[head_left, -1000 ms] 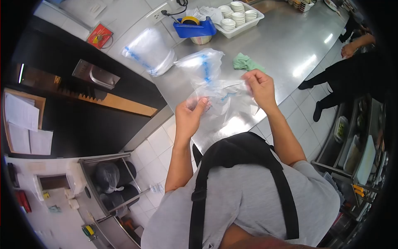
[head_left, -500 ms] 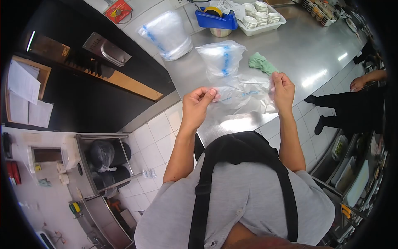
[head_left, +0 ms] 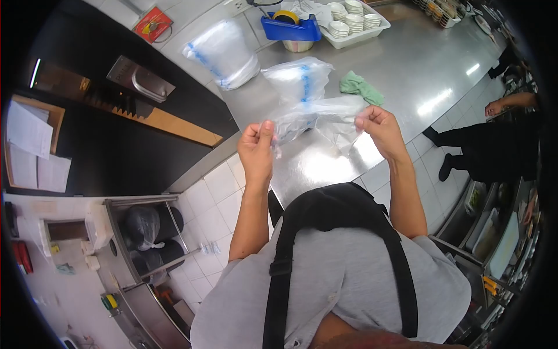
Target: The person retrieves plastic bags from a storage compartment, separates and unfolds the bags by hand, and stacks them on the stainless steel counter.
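Note:
A clear plastic bag (head_left: 337,116) is stretched between my two hands above the near end of the steel table. My left hand (head_left: 256,152) pinches its left edge between thumb and fingers. At its right edge, my right hand (head_left: 382,129) has its fingers closed on the plastic. Just beyond lies a bundle of clear bags (head_left: 299,81) with blue print. A larger stack of similar bags (head_left: 224,53) rests against the wall at the table's left corner. The crumpled green cloth (head_left: 361,87) lies beyond my right hand.
The steel table (head_left: 407,64) carries a blue tape dispenser (head_left: 290,29) and a white tray (head_left: 381,24) of stacked small dishes at the back. A dark door (head_left: 87,134) stands left. On the right is another person (head_left: 488,145) in dark clothes, near shelves of containers.
The held bag, flatter half a second ago, now has its upper edge raised and its middle bunched. The view has shifted slightly. Both hands keep their hold.

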### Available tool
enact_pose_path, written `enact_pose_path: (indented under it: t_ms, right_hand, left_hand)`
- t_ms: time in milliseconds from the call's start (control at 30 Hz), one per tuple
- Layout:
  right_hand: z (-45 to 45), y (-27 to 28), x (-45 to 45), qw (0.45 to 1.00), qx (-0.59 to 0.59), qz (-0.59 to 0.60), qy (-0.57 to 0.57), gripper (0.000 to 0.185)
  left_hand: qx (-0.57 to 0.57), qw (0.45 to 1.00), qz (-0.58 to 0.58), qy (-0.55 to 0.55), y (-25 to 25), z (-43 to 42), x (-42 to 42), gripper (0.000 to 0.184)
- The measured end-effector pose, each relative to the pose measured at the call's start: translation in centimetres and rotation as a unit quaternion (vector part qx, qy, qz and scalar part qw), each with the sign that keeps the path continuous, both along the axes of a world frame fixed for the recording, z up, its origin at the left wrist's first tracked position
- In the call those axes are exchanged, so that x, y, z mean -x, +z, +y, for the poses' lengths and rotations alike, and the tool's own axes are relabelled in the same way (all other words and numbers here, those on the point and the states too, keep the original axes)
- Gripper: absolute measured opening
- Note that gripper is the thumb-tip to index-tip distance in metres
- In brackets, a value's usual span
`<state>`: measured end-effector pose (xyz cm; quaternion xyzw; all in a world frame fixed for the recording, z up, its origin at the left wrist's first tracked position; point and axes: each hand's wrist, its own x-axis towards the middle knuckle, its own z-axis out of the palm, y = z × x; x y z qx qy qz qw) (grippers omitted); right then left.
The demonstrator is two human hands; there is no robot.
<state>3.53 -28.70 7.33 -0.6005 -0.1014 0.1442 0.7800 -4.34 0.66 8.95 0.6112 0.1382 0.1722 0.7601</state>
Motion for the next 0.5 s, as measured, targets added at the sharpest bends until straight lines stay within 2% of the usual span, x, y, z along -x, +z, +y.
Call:
enact_pose_path:
  t_ms: [67,167,267,367,500]
  right_hand:
    - [0.1,-1.0,-0.7,0.997,-0.007,0.003,-0.071,0.015]
    - [0.7,0.1,-0.8,0.993,-0.003,-0.025,-0.113,0.013]
    - [1.3,1.8,-0.6,0.993,0.056,-0.079,-0.072,0.013]
    - [2.6,3.9,0.2,0.990,0.110,-0.082,0.021,0.015]
    - [3.6,3.9,0.5,0.986,0.106,-0.069,0.110,0.014]
  left_hand:
    - [0.009,1.000,0.004,-0.020,-0.6,0.6,0.3,0.021]
    - [-0.168,0.975,0.079,-0.119,-1.3,1.6,1.3,0.019]
    - [-0.445,0.891,-0.063,-0.069,1.6,-0.3,1.1,0.030]
    - [-0.369,0.913,-0.141,-0.105,4.6,-3.3,-0.3,0.043]
    - [-0.269,0.933,-0.140,-0.193,6.0,-5.9,-1.5,0.030]
